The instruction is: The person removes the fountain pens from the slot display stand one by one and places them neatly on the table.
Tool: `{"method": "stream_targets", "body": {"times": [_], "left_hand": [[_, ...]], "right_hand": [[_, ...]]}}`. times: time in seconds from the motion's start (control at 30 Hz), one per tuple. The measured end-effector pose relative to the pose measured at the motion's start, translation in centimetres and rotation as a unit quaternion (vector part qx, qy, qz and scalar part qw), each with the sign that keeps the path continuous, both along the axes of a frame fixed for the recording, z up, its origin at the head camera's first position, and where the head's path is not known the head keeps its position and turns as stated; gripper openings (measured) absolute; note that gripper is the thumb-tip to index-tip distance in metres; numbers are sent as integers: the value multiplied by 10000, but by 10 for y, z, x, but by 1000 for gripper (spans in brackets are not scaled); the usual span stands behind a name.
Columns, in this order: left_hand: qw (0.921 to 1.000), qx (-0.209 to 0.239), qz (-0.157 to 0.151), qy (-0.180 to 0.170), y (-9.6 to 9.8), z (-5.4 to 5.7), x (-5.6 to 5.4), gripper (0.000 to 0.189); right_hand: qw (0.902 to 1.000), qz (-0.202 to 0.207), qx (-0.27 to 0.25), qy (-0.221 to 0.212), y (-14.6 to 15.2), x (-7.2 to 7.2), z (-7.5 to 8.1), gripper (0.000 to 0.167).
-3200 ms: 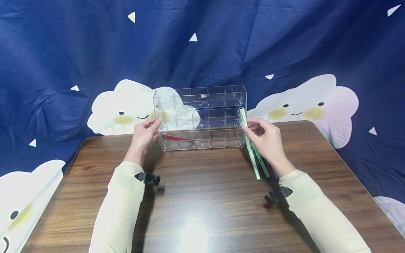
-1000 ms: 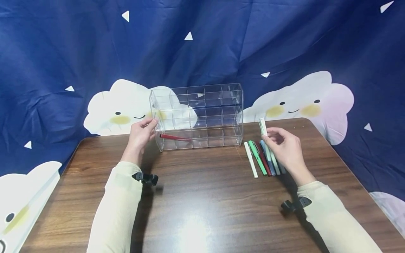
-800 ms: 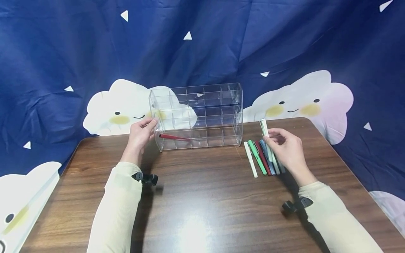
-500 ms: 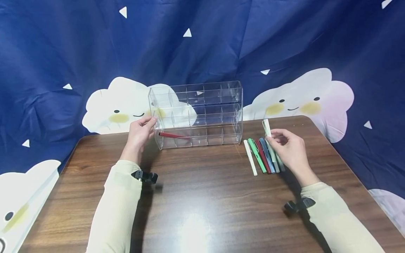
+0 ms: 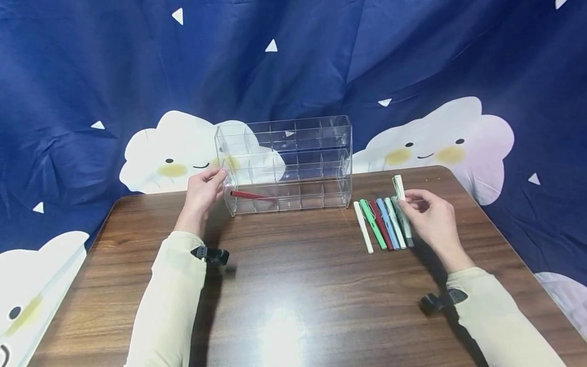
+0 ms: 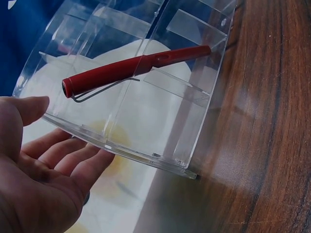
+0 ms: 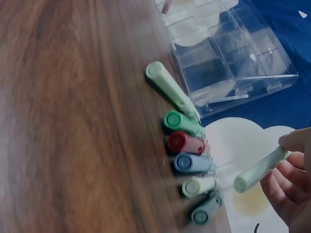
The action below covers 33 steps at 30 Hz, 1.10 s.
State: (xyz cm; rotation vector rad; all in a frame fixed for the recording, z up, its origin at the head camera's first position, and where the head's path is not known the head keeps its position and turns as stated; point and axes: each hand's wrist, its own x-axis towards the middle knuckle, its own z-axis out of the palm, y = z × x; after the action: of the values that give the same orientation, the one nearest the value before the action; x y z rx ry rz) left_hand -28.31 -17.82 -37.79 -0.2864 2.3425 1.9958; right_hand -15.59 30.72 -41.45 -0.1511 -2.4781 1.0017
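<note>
A clear tiered pen rack [image 5: 289, 210] stands at the back of the table. My left hand [image 5: 202, 196] holds its left side, thumb at the front edge and fingertips against the outer wall. A red pen [image 6: 112, 73] with a metal clip lies slanted inside the lowest tier. To the right, my right hand [image 5: 433, 216] pinches a pale green capped pen [image 7: 262, 170], its upper end pointing away. Beside that hand, several pens lie in a row: pale green [image 5: 364, 227], green [image 5: 373, 224], dark red [image 5: 382, 224], blue [image 5: 388, 224], another pale green [image 5: 396, 223] and grey-green [image 5: 405, 227].
The brown wooden table [image 5: 275, 275] carries the rack near its far edge. Behind hangs a dark blue curtain [image 5: 312, 61] with smiling white clouds. A small black camera is strapped to each wrist.
My right hand has carried the pale green pen from the rack's right end rightward, past the row, uncovering more of the row's pens. My left hand stays at the rack's left side.
</note>
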Motion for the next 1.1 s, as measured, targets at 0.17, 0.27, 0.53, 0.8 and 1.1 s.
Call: {"method": "stream_targets", "body": {"times": [0.17,0.27,0.53,0.8,1.1], "left_hand": [[10000,-45,3,-34,0,0,0,53],[9999,-137,0,-33,0,-1,0,54],[10000,-65,-9,17,0,-2,-1,52],[9998,-180,-45,20,0,-2,-1,53],[9998,-195,-55,-25,0,0,-1,53]], "right_hand": [[9998,-101,119,-148,8,3,-4,32],[9996,-128,189,-186,14,3,-8,32],[9978,-125,540,-368,24,5,-12,30],[9954,-111,731,-616,31,0,-21,32],[9914,-73,816,-1016,35,-8,-30,33]]}}
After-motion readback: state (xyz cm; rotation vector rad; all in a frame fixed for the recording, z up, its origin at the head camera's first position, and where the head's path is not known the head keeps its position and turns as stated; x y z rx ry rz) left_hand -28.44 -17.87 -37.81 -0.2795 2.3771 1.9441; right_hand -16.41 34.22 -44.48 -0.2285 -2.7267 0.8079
